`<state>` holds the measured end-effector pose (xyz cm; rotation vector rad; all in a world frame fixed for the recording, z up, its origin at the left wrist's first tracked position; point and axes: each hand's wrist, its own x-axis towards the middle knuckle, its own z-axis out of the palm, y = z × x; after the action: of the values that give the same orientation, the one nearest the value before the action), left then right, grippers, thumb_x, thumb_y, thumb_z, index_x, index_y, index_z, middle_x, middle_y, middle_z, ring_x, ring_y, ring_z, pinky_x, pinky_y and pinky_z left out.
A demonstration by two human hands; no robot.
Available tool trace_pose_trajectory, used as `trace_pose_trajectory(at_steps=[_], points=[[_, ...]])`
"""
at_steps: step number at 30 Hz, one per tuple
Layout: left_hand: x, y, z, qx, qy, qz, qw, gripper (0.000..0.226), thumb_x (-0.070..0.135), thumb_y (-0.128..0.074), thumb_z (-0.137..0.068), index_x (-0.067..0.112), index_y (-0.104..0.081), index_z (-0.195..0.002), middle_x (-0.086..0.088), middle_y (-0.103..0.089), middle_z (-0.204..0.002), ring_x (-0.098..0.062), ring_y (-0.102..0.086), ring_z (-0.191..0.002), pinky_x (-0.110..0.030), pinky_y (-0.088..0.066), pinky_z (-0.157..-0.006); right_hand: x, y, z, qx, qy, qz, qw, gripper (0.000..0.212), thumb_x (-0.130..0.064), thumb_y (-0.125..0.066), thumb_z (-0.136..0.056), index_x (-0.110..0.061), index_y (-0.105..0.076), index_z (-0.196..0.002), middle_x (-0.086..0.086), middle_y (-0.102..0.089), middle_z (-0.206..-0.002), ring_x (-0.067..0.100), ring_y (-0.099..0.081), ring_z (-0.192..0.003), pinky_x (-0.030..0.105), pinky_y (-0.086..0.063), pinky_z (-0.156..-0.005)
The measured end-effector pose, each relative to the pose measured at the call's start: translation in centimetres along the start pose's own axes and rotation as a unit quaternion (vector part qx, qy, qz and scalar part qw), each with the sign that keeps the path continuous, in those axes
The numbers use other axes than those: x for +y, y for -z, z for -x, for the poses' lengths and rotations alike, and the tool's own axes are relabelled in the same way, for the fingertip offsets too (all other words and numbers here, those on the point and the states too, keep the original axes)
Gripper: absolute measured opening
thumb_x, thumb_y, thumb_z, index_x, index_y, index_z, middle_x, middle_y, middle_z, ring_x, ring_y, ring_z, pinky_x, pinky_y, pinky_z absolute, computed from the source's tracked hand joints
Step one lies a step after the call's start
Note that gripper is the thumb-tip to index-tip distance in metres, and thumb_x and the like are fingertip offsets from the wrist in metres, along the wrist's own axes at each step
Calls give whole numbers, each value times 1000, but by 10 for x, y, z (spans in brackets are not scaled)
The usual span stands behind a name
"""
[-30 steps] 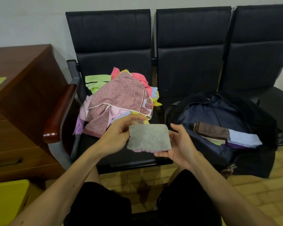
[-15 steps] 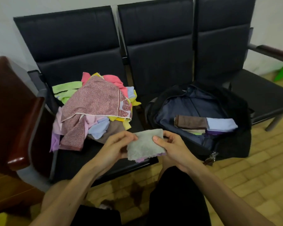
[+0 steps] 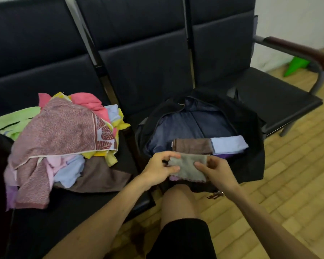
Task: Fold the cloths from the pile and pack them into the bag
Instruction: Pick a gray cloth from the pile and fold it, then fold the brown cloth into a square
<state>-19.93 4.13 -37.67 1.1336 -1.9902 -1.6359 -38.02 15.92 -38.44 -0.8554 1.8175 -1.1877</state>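
Right now I am holding a folded grey cloth [image 3: 188, 168] over the near rim of the open black bag [image 3: 254, 159], which I am using as my landmark. My left hand [image 3: 158, 170] is pinching the cloth's left edge between thumb and curled fingers, and my right hand [image 3: 216, 170] is pinching its right edge the same way; a purple scalloped layer is peeking out beneath the grey.

Inside the bag, just beyond my hands, a folded brown cloth [image 3: 193, 145] and a folded pale blue cloth [image 3: 228, 144] are lying side by side, touching, with a sliver of purple showing under them. So I judge the packing is under way but far from finished: this grey piece is folded and about to go in, while plenty is waiting.

Left of the bag, on the neighbouring seat, the pile of loose cloths [image 3: 64, 146] is sitting unfolded, a pink patterned kerchief [image 3: 58, 131] draped over green, pink, yellow, blue and brown pieces.

Both bag and pile are resting on a row of black padded seats [image 3: 150, 70]. Right of the bag, the end seat is carrying a dark wooden armrest [image 3: 297, 51]. Beyond that, a wood-block floor [image 3: 297, 184] is stretching to a pale wall [image 3: 295, 21], where something bright green [image 3: 295, 65] is lying.
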Motion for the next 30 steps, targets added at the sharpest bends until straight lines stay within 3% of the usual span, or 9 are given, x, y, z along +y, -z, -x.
trace_pose_trajectory(at_steps=[4,8,11,13,17,25,28,30], points=[[1,-9,-65,1,-2,-72,997,40,10,-76,-85,33,-66,-116,7,-66,-115,-13,-64,-109,-29,-56,-91,-4,21,-64,41,25,126,991,23,-38,-75,-84,-20,-67,-96,-5,-72,-87,9,-70,-83,34,-60,-73],[-6,-18,-107,8,-5,-149,989,41,12,-74,-87,27,-64,-124,3,-63,-125,-14,-60,-114,-16,-49,-82,4,20,-106,76,16,246,966,35,-49,-73,-83,-17,-64,-93,-1,-69,-83,20,-67,-78,46,-58,-73],[-17,-23,-127,17,2,-174,985,42,11,-73,-87,27,-63,-124,0,-58,-129,-17,-57,-117,-29,-52,-95,15,15,-125,80,-4,290,954,37,-50,-71,-84,-16,-62,-92,5,-69,-83,27,-67,-78,46,-57,-74],[-22,-25,-133,13,4,-188,982,42,12,-73,-87,27,-63,-125,-1,-56,-127,-17,-56,-116,-34,-52,-98,21,13,-132,80,-16,302,950,38,-52,-71,-84,-15,-63,-95,6,-71,-87,28,-67,-84,45,-56,-78],[-36,-28,-137,3,-5,-211,978,42,14,-72,-88,28,-61,-126,3,-50,-120,-18,-53,-116,-31,-48,-98,33,9,-136,81,-38,312,946,45,-53,-70,-84,-13,-63,-105,7,-72,-96,29,-67,-90,43,-54,-82],[-30,-20,-130,2,-10,-220,975,38,23,-71,-89,29,-59,-125,2,-49,-123,-19,-52,-117,-36,-46,-100,21,8,-126,119,-29,282,952,46,-49,-71,-84,-17,-46,-106,11,-68,-98,33,-65,-90,50,-54,-81],[-20,-4,-113,21,-29,-223,974,32,25,-69,-91,26,-62,-123,2,-54,-121,-14,-55,-111,-31,-49,-94,14,7,-117,161,9,272,949,43,-56,-58,-88,-23,-39,-106,12,-68,-92,33,-67,-81,53,-56,-76],[-16,9,-88,56,-48,-194,978,26,27,-69,-92,23,-66,-118,7,-61,-109,-5,-59,-98,-20,-49,-86,5,-3,-108,174,45,261,948,33,-50,-57,-92,-25,-38,-104,12,-67,-93,35,-66,-83,55,-55,-76]])
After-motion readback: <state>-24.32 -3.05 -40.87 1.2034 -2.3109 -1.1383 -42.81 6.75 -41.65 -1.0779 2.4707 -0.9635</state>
